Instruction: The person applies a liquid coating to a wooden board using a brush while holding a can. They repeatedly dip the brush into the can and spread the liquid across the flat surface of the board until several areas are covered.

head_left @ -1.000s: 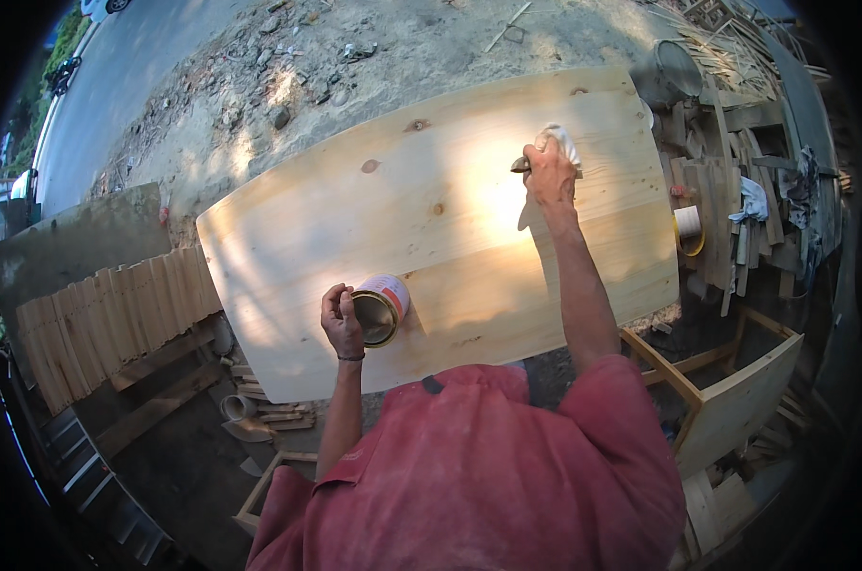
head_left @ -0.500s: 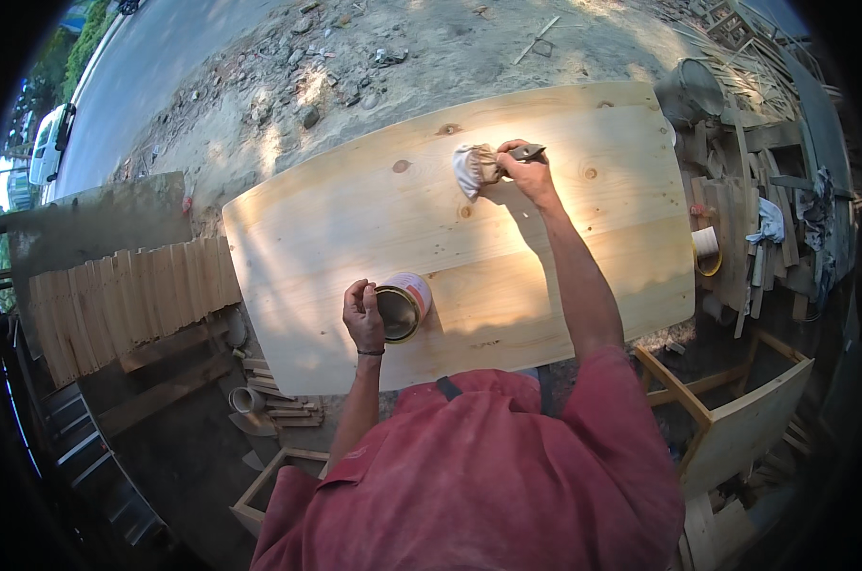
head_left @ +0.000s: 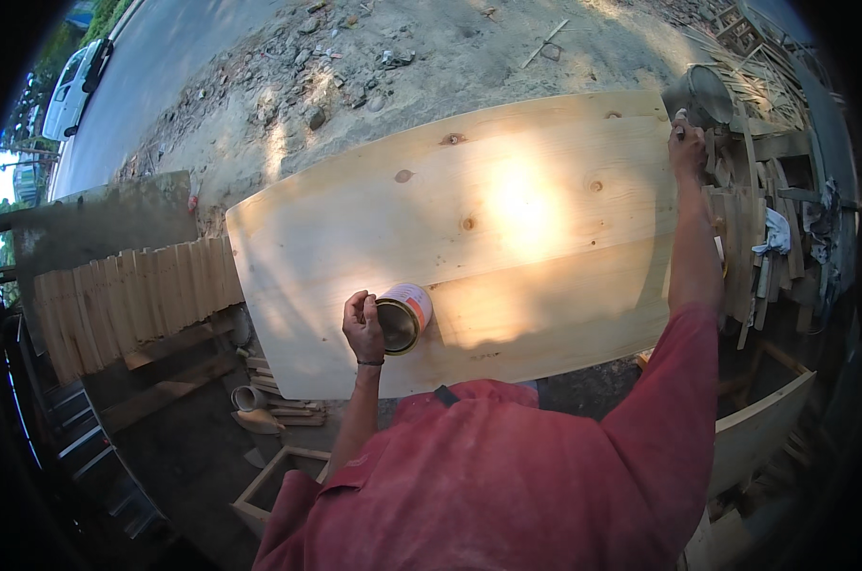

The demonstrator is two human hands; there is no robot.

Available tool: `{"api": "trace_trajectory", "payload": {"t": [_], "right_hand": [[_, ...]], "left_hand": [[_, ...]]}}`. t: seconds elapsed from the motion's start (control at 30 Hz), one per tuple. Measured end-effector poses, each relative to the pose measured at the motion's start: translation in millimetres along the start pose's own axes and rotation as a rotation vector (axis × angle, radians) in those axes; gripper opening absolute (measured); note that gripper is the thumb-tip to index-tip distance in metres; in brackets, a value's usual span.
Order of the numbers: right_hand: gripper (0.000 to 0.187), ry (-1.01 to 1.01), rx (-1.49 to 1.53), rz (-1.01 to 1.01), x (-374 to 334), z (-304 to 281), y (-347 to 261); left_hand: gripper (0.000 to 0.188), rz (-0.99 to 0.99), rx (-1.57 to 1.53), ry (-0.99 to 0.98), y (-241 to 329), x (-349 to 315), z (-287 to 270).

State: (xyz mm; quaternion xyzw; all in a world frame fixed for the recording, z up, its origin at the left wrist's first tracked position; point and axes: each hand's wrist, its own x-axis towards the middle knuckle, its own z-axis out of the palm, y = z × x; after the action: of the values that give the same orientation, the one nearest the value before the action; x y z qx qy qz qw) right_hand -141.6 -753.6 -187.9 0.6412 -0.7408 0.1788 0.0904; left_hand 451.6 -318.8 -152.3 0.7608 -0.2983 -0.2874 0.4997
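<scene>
- At left hand (head_left: 362,325), centre-left of frame: narrow grip, thumb and fingers closed on left rim of can (head_left: 407,316). Dark band at wrist.
- Can: over lower-left middle of table (head_left: 345,224), pale side, pink-orange label, gold rim. Tilted, mouth toward lower edge of frame; probably held so to steady it and keep opening facing the body. Greyish inside, contents unreadable. Cannot tell if base touches wood.
- At right hand (head_left: 688,152), upper right: fingers curled, small pale bit showing near tips. Cannot tell what is in grip.
- Right arm stretched up along right end of table, likely for reach to far corner. Hands well apart, perhaps to keep can out of that arm's way.
- Table: pale wood, knotted, upper edge curved, bright sun patch right of centre, shadow along lower part.
- Just beyond right hand: grey bucket (head_left: 707,97), contact unclear. Below it, right side: stacked scrap wood, white cloth (head_left: 776,231) on top.
- Lower right: wooden frame (head_left: 762,433), partly behind sleeve (head_left: 664,381).
- Left side: row of wooden slats (head_left: 136,295).
- Outdoors: rubble-strewn ground (head_left: 269,95) across top, road (head_left: 179,76) and white vehicle (head_left: 72,90) upper left.
</scene>
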Motion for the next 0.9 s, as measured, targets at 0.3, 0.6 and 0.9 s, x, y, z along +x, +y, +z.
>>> {"api": "trace_trajectory", "payload": {"t": [0.3,0.6,0.9], "right_hand": [[0.024,-0.189,0.082,-0.371,-112,-23,-218],[0.011,-0.263,0.511,-0.593,-248,-30,-443],[0.022,-0.536,1.255,0.208,-183,-45,-359]], "left_hand": [[0.024,-0.028,-0.073,-0.008,-4,-3,0],[0.027,-0.012,-0.097,-0.005,-3,-1,2],[0.028,0.009,-0.046,0.046,-4,-2,2]]}}
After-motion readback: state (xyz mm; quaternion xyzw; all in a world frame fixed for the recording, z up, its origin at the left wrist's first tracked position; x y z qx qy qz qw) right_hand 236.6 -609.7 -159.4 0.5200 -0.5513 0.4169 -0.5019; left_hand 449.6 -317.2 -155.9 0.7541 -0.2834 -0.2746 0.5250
